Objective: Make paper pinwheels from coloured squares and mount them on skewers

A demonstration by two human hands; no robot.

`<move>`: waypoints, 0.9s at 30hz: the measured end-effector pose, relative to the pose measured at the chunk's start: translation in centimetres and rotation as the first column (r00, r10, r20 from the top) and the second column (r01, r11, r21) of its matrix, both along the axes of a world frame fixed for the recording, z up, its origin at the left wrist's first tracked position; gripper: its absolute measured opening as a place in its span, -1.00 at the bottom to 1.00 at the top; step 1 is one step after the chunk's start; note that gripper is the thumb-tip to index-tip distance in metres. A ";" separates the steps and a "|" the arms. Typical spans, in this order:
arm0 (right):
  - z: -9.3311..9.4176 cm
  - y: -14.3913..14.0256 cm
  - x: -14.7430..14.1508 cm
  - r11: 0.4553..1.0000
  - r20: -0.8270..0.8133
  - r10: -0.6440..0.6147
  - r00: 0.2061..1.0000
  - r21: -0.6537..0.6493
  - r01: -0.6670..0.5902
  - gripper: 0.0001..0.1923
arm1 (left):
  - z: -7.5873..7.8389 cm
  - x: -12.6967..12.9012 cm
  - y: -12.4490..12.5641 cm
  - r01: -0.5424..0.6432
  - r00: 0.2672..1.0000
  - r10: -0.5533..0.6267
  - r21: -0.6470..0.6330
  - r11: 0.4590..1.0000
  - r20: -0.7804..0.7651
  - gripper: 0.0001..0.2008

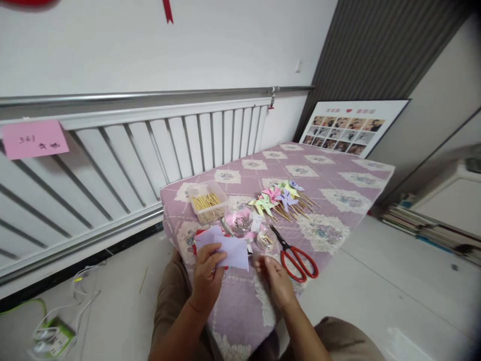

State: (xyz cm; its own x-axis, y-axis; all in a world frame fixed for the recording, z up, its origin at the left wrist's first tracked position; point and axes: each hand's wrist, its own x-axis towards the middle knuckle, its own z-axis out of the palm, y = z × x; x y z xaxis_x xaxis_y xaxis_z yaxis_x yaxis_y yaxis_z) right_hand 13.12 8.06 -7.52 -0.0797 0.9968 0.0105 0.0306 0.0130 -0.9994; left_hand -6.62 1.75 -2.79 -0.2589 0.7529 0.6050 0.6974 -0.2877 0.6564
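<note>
Light purple paper, at least two pieces overlapping, is pinched in my left hand above the front of the table. My right hand is just right of the paper, apart from it. Its fingers are loosely stretched toward the paper, a little blurred, and nothing shows in them. Partly hidden under the paper lies something red. Beside my right hand rest scissors with red handles. A small round clear container with little stick pieces stands behind my hands, next to a dish of small metal parts.
A clear plastic box of wooden sticks stands at the back left. Several paper pinwheels on sticks lie behind the scissors. The floral tablecloth covers the table beside a white radiator. A photo board leans at the far end.
</note>
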 end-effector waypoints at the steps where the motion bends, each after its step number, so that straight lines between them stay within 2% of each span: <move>1: 0.6 -0.7 -0.2 0.998 -0.069 0.046 0.997 -0.050 -0.049 -0.43 | -0.4 0.4 -0.3 0.030 0.999 -0.030 0.000 1.000 -0.023 -0.66; 2: 1.2 -1.4 -0.5 0.976 -0.240 0.119 0.963 -0.151 -0.158 -0.39 | -0.7 0.6 -0.6 0.063 0.997 -0.062 0.003 0.998 -0.051 -0.65; 3: 1.8 -2.1 -0.8 0.933 -0.406 0.171 0.898 -0.226 -0.280 -0.39 | -0.9 0.8 -0.8 0.099 0.992 -0.098 0.006 0.995 -0.082 -0.64; 5: 3.0 -3.5 -1.5 0.865 -0.580 0.149 0.801 -0.315 -0.390 -0.51 | -1.3 0.9 -1.1 0.160 0.977 -0.161 -0.013 0.987 -0.139 -0.63; 7: 3.9 -4.4 -2.1 0.849 -0.610 0.092 0.787 -0.365 -0.382 -0.65 | -1.6 0.9 -1.3 0.203 0.965 -0.209 -0.055 0.978 -0.159 -0.64; 9: 4.4 -4.8 -2.5 0.866 -0.608 0.055 0.792 -0.365 -0.341 -0.69 | -2.0 1.1 -1.4 0.212 0.971 -0.220 -0.095 0.973 -0.094 -0.66; 11: 4.6 -4.9 -2.8 0.892 -0.617 0.026 0.786 -0.340 -0.297 -0.68 | -2.6 1.6 -1.6 0.174 0.981 -0.161 -0.124 0.977 0.104 -0.65; 12: 4.6 -4.9 -2.8 0.905 -0.622 0.007 0.783 -0.329 -0.270 -0.68 | -2.9 2.0 -1.7 0.157 0.961 -0.117 -0.149 0.976 0.249 -0.62; 13: 4.5 -4.9 -2.8 0.915 -0.624 -0.009 0.782 -0.321 -0.246 -0.69 | -3.2 2.5 -1.9 0.158 0.910 -0.074 -0.178 0.971 0.407 -0.58; 15: 4.2 -4.7 -2.7 0.931 -0.626 -0.039 0.778 -0.307 -0.200 -0.71 | -3.6 3.5 -2.4 0.242 0.733 -0.026 -0.226 0.944 0.679 -0.56; 17: 3.9 -4.6 -2.6 0.942 -0.631 -0.066 0.773 -0.295 -0.160 -0.72 | -3.8 4.6 -3.0 0.393 0.568 -0.027 -0.242 0.887 0.823 -0.57; 20: 3.3 -4.6 -2.7 0.956 -0.611 -0.088 0.787 -0.274 -0.106 -0.74 | -3.7 5.9 -3.5 0.544 0.436 -0.041 -0.226 0.808 0.899 -0.52; 23: 2.7 -5.1 -3.1 0.970 -0.502 -0.036 0.864 -0.225 -0.091 -0.78 | -3.5 6.5 -2.9 0.531 0.324 0.018 -0.198 0.824 0.946 -0.52; 25: 2.4 -5.5 -3.0 0.987 -0.298 0.045 0.954 -0.134 -0.089 -0.77 | -3.5 6.5 -2.0 0.512 0.236 0.050 -0.168 0.843 0.970 -0.56; 27: 1.9 -5.3 -2.1 0.997 -0.045 0.069 0.997 -0.019 -0.069 -0.72 | -3.8 6.3 -1.1 0.501 0.165 0.082 -0.156 0.851 0.983 -0.59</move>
State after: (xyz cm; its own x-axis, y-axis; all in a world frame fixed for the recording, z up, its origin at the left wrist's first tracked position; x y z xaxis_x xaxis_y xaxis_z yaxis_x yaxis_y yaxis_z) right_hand 11.04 2.75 -5.59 -0.1482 0.9889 -0.0044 -0.0139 -0.0065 -0.9999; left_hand -0.37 0.65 -6.61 -0.1797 0.9331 -0.3115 -0.5866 0.1525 0.7954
